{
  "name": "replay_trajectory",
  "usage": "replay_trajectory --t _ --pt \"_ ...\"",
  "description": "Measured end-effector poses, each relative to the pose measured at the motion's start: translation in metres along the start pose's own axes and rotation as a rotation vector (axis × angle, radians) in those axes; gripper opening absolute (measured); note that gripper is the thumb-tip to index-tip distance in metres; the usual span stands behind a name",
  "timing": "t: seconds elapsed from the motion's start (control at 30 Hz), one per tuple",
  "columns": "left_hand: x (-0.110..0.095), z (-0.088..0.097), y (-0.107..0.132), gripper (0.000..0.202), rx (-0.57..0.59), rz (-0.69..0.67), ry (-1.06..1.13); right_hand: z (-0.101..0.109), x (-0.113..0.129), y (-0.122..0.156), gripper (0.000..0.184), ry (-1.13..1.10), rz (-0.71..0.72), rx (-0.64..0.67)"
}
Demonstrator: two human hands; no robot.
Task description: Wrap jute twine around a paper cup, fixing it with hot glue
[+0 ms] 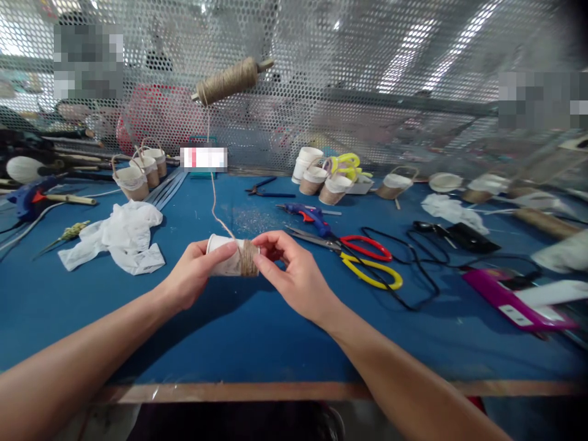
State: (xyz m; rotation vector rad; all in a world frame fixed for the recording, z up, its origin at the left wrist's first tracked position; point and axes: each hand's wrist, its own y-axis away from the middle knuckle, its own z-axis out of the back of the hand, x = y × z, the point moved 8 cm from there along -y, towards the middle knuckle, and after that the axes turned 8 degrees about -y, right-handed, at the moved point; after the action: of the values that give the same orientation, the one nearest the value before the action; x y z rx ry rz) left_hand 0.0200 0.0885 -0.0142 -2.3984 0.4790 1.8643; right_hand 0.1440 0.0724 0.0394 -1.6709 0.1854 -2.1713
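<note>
A white paper cup (223, 262) lies sideways between my hands above the blue table. Brown twine (249, 260) is wound in several turns around the end on the right. My left hand (195, 269) is closed on the cup's white end, thumb along its side. The fingers and thumb of my right hand (291, 269) pinch the twine-wrapped end. From the cup, a single strand (213, 196) runs slackly up to a spool of twine (229, 81) hanging in front of the perforated metal screen. The undersides of the cup and some fingertips are hidden.
Scissors (367, 260) with red and yellow handles, a blue glue gun (309, 217) and pliers (266, 190) lie beyond my right hand. White cloth (119, 236) lies left. Finished-looking cups with handles (133, 180) stand at the back. A purple device (514, 300) is at right.
</note>
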Motion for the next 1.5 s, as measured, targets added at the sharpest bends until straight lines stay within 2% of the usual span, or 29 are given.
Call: replay_trajectory --t 0.1,0.2,0.37,0.47,0.57,0.63,0.7,0.87,0.97,1.03,1.13,1.23,1.33,1.43,1.5 --pt "-0.001 -0.001 0.003 0.025 0.008 -0.044 -0.123 0.003 0.012 0.000 0.017 0.132 0.152 -0.026" --pt "-0.003 -0.003 0.005 0.031 0.021 -0.074 -0.302 -0.003 0.021 0.002 0.024 0.219 0.280 0.043" --pt "-0.007 -0.006 0.007 0.036 0.008 -0.117 -0.509 -0.013 0.014 0.003 0.028 0.111 0.201 0.167" --pt "-0.006 -0.006 0.007 0.037 -0.009 -0.106 -0.552 -0.015 0.010 0.003 0.031 0.006 0.149 0.181" --pt "-0.004 -0.003 0.007 0.036 -0.027 -0.090 -0.541 -0.011 0.008 0.000 0.031 0.015 0.109 0.143" --pt "-0.002 -0.003 0.006 0.036 -0.023 -0.077 -0.511 0.001 0.002 -0.007 0.026 0.073 0.044 0.062" --pt "0.000 -0.002 0.006 0.036 -0.023 -0.061 -0.484 0.023 -0.005 -0.019 0.022 0.147 -0.031 -0.052" --pt "-0.002 0.001 0.006 0.037 -0.051 -0.061 -0.526 0.105 -0.026 -0.053 0.029 0.386 -0.185 -0.346" --pt "-0.004 0.002 0.005 0.038 -0.070 -0.076 -0.553 0.139 -0.054 -0.067 0.022 0.535 -0.350 -0.381" --pt "-0.004 0.002 0.004 0.038 -0.078 -0.089 -0.560 0.147 -0.078 -0.071 0.027 0.584 -0.471 -0.330" --pt "-0.005 0.003 0.003 0.038 -0.089 -0.107 -0.565 0.144 -0.106 -0.073 0.029 0.596 -0.585 -0.267" --pt "-0.007 0.004 0.002 0.038 -0.100 -0.124 -0.560 0.137 -0.115 -0.072 0.028 0.557 -0.625 -0.247" --pt "-0.007 0.007 0.001 0.038 -0.113 -0.124 -0.554 0.132 -0.101 -0.067 0.028 0.456 -0.597 -0.243" --pt "-0.005 0.009 0.000 0.040 -0.122 -0.114 -0.538 0.121 -0.071 -0.054 0.021 0.286 -0.505 -0.209" --pt "-0.004 0.009 0.000 0.040 -0.117 -0.109 -0.531 0.107 -0.051 -0.041 0.011 0.153 -0.453 -0.136"
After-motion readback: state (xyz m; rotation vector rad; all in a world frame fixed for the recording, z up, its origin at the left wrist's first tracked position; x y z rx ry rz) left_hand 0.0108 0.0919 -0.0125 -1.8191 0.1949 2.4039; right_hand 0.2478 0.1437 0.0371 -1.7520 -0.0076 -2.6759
